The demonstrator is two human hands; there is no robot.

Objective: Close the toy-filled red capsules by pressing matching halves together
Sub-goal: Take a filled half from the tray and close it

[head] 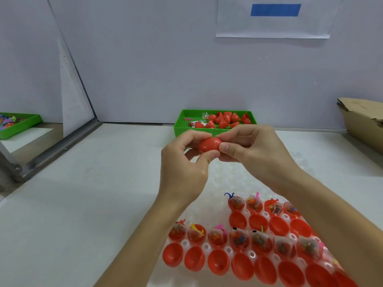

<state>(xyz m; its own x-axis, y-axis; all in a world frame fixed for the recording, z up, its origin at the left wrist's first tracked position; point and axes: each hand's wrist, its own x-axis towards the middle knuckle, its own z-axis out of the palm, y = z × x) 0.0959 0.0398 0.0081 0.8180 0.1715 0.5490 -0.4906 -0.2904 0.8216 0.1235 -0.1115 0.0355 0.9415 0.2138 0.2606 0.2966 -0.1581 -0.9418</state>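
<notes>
Both hands (left hand [182, 162]; right hand [255, 150]) pinch red capsule [209, 144] above table [83, 204].

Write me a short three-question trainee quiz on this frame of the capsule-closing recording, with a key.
1. True or false: both hands grip the same red capsule.
2. Where do the loose red halves lie that are not in the white holder tray? A) in the cardboard box B) in the green tray at the back C) on the bare table
3. In the near rows of the holder tray, what sits in the filled halves but not in the empty halves?

Key
1. True: the left hand and the right hand both pinch it above the table.
2. B: the green tray by the wall.
3. Small bagged colourful toys.
</notes>
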